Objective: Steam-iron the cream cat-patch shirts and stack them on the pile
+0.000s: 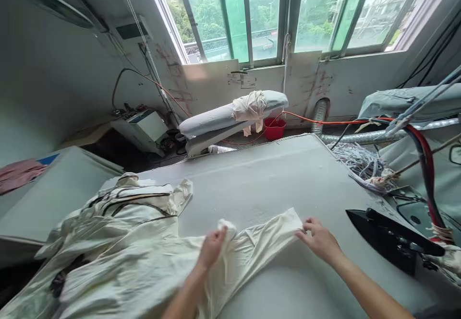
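A cream-coloured garment (144, 256) with dark trim lines lies rumpled over the left and front of the pale padded table (248, 180). My left hand (212, 248) is closed on a bunched part of its cloth, near the middle. At the far corner of a stretched-out part of the garment, my right hand (319, 240) pinches the edge between thumb and fingers. The cloth between my two hands is creased and spread out. To the right of my right hand rests a black iron (389, 237).
Behind the table stands a narrow padded ironing arm (212, 117) with cloth wrapped round it. A red bucket (274, 129) sits on the floor there. Hoses and cords (427, 170) hang at the right, beside a heap of pale strips (356, 160). A white cabinet (68, 184) stands left.
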The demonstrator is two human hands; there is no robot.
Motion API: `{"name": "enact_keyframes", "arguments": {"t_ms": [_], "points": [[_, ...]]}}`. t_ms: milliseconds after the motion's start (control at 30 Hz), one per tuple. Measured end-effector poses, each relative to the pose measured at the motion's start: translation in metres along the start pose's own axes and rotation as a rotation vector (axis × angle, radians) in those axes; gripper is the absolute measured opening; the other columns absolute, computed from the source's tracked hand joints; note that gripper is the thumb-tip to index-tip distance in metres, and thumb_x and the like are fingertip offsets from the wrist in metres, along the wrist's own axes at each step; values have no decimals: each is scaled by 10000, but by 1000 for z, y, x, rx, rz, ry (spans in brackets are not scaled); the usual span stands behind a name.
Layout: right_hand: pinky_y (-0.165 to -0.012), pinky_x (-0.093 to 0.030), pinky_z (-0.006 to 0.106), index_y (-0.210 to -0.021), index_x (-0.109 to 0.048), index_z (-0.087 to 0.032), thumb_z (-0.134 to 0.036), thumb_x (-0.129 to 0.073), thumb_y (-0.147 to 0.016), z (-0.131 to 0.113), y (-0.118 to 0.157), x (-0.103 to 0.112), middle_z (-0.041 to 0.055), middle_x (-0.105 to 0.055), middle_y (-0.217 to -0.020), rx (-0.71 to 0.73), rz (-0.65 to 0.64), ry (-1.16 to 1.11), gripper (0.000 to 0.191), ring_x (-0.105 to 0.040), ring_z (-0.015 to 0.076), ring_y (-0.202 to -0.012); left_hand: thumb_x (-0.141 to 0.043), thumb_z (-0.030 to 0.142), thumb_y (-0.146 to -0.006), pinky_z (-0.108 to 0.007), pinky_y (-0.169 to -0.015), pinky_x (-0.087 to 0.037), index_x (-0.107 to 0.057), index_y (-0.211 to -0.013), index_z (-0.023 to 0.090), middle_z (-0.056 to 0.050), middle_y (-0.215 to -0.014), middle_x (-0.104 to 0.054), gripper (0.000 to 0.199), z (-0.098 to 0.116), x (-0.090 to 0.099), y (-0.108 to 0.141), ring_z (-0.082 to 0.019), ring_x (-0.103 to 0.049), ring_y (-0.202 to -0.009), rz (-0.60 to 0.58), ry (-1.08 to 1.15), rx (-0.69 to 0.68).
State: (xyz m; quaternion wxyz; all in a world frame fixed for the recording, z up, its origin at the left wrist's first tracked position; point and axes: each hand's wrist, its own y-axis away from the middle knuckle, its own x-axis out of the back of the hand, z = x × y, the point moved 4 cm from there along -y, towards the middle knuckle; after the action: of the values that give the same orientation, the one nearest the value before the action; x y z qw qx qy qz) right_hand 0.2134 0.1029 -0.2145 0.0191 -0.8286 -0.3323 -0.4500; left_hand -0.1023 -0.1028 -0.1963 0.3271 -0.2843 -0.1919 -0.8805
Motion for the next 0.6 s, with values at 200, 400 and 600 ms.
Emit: {"name": "enact_keyframes", "arguments": {"t_ms": [200, 400, 600], "points": [[-481, -309, 234, -758, -572, -183, -763, -603, -652, -25, -1, 13, -11, -483, -580, -273, -122, -701, 590, -453, 129, -542, -317, 598, -944, -271, -704, -430, -412, -578, 189, -59, -775, -576, 557, 101, -76, 1, -170, -559, -729, -176, -9, -213], [-482, -395, 220, -846, -600, -157, -722, -663, -676, -25, -6, 29, 31, -601, -755, -224, -162, -988, 594, -601, 145, -649, -341, 421, -1007, -382, -1007, -476, -695, -1108, 196, -120, -1181, -679, 431, 174, -154, 27, -232, -612, -1109, -187, 161, -312], [-822, -552, 431, -724, -680, -254, -748, -573, -590, 131, 48, 29, 162, -675, -1123, -289, 38, -460, 522, -680, 292, -888, -654, 471, -837, -630, -1220, -144, -665, -1298, 338, -63, -1576, -357, 480, 125, -305, 120, -373, -284, -1477, -468, 65, -331]]}}
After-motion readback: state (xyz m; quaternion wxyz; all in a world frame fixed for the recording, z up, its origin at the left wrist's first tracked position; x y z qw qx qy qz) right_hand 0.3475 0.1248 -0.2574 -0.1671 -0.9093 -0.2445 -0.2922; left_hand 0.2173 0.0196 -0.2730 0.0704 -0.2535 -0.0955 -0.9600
